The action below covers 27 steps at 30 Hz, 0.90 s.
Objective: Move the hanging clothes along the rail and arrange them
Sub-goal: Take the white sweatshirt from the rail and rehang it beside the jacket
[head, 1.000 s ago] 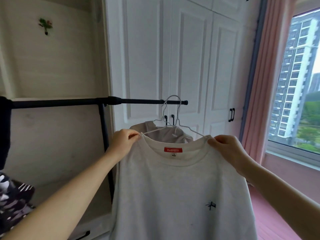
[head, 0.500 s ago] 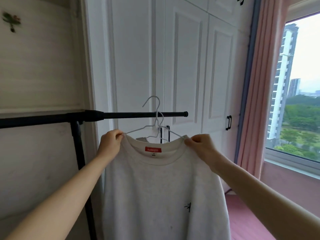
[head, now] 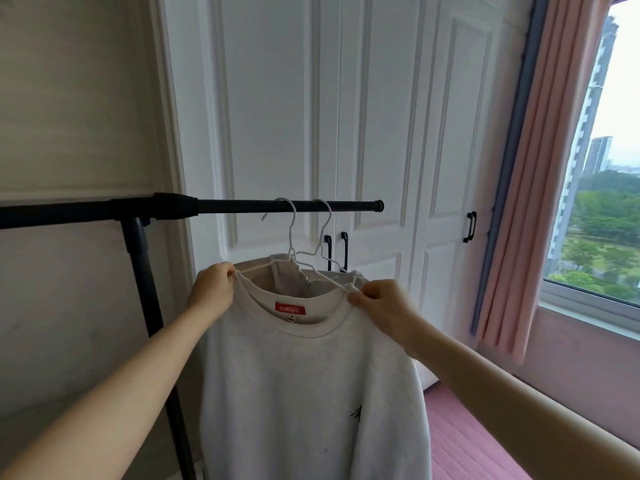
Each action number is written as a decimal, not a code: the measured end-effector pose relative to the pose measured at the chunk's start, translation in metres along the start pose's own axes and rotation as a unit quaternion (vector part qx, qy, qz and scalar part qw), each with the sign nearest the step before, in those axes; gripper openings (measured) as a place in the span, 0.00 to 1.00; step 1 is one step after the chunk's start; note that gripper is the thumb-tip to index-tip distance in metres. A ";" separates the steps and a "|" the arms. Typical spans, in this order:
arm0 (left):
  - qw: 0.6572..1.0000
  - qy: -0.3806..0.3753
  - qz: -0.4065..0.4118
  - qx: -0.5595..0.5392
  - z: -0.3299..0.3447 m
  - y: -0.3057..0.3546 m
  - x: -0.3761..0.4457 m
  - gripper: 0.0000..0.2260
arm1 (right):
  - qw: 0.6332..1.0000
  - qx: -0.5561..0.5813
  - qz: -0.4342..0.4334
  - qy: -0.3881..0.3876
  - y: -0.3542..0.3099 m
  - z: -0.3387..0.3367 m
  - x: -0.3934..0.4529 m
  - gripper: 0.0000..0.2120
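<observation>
A light grey sweatshirt (head: 304, 393) with a red neck label hangs on a white wire hanger (head: 292, 237) whose hook sits over the black rail (head: 242, 206). My left hand (head: 213, 289) pinches its left shoulder at the collar. My right hand (head: 384, 301) pinches its right shoulder. Just behind it a beige garment (head: 349, 277) hangs on a second white hanger (head: 325, 230), hooked nearer the rail's right end.
The rail's black upright post (head: 145, 292) stands left of the clothes. White wardrobe doors (head: 381, 133) with black handles are behind. A pink curtain (head: 540, 174) and a window (head: 602, 209) lie to the right. The floor is pink.
The sweatshirt's hanger hook, held above and in front of the rail before, now sits over the rail. The view has turned right and upward.
</observation>
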<state>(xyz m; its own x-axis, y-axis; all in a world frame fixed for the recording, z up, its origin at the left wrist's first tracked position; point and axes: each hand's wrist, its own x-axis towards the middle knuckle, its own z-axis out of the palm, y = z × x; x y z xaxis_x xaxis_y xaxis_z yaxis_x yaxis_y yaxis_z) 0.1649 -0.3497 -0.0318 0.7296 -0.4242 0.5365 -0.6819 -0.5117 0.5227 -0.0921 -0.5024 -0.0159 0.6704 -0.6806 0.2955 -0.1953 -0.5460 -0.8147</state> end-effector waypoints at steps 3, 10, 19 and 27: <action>1.000 -0.018 -0.005 0.012 0.002 0.001 -0.003 0.11 | 0.999 -0.040 -0.006 -0.002 0.003 0.000 0.001 0.14; 0.999 -0.038 -0.007 0.006 -0.005 0.014 -0.021 0.14 | 0.990 -0.130 -0.047 -0.029 0.000 -0.011 -0.011 0.04; 0.995 -0.097 -0.007 -0.014 -0.033 0.026 -0.058 0.25 | 0.979 -0.184 -0.091 0.014 -0.010 -0.023 -0.043 0.11; 0.996 -0.042 0.023 -0.081 -0.087 0.038 -0.136 0.07 | 0.979 -0.167 -0.099 -0.062 -0.034 -0.015 -0.112 0.11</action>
<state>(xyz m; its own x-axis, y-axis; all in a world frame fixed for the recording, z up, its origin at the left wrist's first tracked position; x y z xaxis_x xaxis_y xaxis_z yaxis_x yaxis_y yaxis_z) 0.0348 -0.2461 -0.0272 0.6946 -0.5087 0.5086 -0.7091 -0.3655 0.6029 -0.1709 -0.4152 -0.0140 0.7967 -0.4914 0.3517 -0.2619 -0.8053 -0.5319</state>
